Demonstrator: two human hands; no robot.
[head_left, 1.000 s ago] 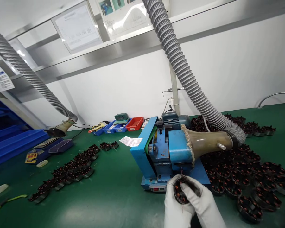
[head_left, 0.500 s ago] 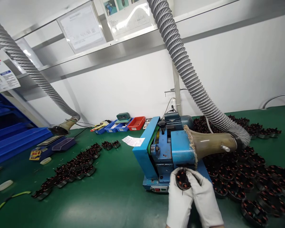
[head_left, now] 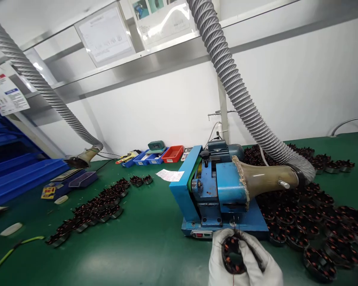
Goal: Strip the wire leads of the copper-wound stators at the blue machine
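My left hand [head_left: 217,260] and my right hand [head_left: 261,264], both in white gloves, grip a ring-shaped motor stator [head_left: 228,248] with dark teeth and copper windings. Thin wire ends stick up from its top edge, and another wire hangs at the bottom. The left fingers wrap around its left side. On the right, finger and thumb press on its rim and inner side. The stator is tilted toward me, just in front of a blue belt-driven machine [head_left: 207,186], and apart from it.
Many stators [head_left: 319,264] crowd the bench at right; another row of stators [head_left: 98,204] lies at left. A grey hose [head_left: 235,83] runs down to a brown suction hood [head_left: 265,180] on the machine. A red bin [head_left: 173,153] stands at the back.
Both hands have drawn the stator down toward me, away from the machine's blue guard. Its open centre and upright wire ends now show.
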